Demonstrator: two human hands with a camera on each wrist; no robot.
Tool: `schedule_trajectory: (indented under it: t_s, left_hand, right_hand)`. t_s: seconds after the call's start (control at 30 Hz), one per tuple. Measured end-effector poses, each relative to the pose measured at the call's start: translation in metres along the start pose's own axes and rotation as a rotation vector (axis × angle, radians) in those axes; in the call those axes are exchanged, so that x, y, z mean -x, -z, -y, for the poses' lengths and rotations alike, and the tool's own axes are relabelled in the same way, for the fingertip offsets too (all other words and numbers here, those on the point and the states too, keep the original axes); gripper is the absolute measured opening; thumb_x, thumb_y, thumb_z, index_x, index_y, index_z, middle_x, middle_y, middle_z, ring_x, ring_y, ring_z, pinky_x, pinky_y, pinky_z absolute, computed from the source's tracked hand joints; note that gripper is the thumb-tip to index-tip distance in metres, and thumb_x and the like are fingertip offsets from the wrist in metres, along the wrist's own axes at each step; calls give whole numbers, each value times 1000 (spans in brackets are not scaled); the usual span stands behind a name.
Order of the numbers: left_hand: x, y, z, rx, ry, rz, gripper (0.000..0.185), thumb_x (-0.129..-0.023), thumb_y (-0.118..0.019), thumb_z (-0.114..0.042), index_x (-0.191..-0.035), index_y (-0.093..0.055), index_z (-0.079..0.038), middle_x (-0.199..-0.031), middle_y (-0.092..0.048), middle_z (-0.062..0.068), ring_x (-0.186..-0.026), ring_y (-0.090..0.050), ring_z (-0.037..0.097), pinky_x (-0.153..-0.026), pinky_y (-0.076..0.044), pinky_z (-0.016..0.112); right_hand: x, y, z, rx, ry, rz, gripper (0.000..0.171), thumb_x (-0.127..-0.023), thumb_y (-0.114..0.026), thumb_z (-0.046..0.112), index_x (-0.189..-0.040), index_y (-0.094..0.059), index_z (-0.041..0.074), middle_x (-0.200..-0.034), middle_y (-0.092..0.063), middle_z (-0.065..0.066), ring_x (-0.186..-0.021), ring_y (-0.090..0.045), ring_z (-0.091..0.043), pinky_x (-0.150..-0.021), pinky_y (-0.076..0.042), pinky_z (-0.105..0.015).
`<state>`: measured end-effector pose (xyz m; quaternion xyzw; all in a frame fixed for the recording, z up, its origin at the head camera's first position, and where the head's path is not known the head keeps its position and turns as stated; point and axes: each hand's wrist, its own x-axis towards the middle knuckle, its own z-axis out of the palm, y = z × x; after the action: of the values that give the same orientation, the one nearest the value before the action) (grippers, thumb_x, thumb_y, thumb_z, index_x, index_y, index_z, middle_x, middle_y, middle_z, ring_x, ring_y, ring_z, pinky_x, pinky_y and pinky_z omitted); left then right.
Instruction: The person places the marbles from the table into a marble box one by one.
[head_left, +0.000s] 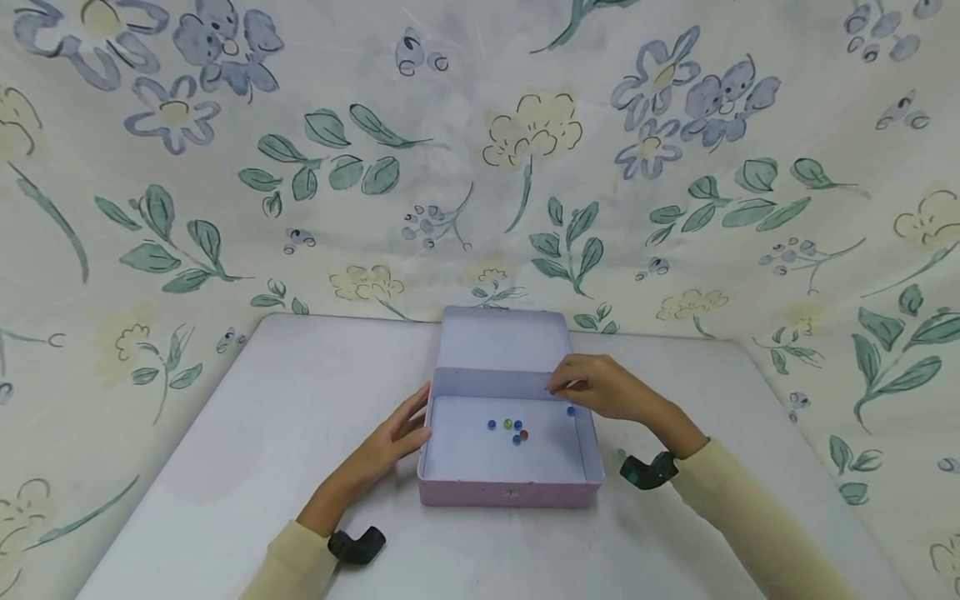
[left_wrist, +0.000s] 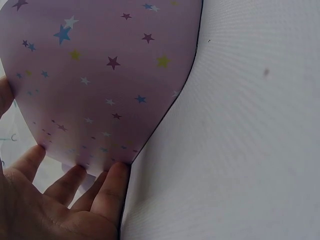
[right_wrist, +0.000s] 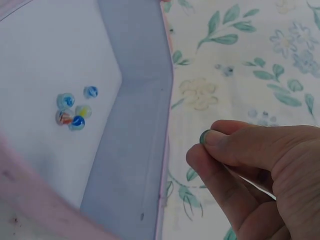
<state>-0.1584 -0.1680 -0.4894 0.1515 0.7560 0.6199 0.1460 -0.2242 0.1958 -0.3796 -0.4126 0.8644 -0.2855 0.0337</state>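
Note:
A pale lilac box [head_left: 511,495] stands with its lid [head_left: 504,340] tipped back. A small cluster of glass marbles lies on its floor, among them a yellow-green marble [head_left: 507,424], an orange-red marble [right_wrist: 64,117] and several blue ones. Another blue marble [head_left: 571,411] shows near the right wall, below the right hand. My right hand [head_left: 600,386] is above the box's right back part, pinching a dark greenish marble [right_wrist: 204,136] between thumb and fingertip. My left hand [head_left: 390,440] rests against the box's left side, its fingertips touching the star-printed wall [left_wrist: 100,65].
The box stands on a white table [head_left: 315,400]. A pale greenish marble [head_left: 621,453] lies on the table right of the box, near the black wrist camera [head_left: 649,471]. Behind the table hangs a floral cloth [head_left: 450,167].

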Motion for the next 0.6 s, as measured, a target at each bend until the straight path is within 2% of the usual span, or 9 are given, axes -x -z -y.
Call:
schedule_trajectory:
  t_s: [0.17,0.6]
  left_hand:
    - [-1,1,2,-5,-7,0,70,-105,-49,-24,-162,-10,-29,-169,-8,10,-152,-15,48,-116,-24,69]
    - [-2,0,4,-3,-15,5,70,-104,-49,-23,-162,-10,-30,-170,-8,9,-152,-14,47,-116,-23,69]
  right_hand:
    - [-16,-5,3,4,40,24,21,-87,-72,-4,-103,-77,9,-101,-73,-2,-94,-69,-15,-82,-59,-21]
    - [-49,-28,13,13,48,148,20,-89,-69,-4,-104,-78,6,-99,-72,-3,-90,-68,-10,-81,-57,-17]
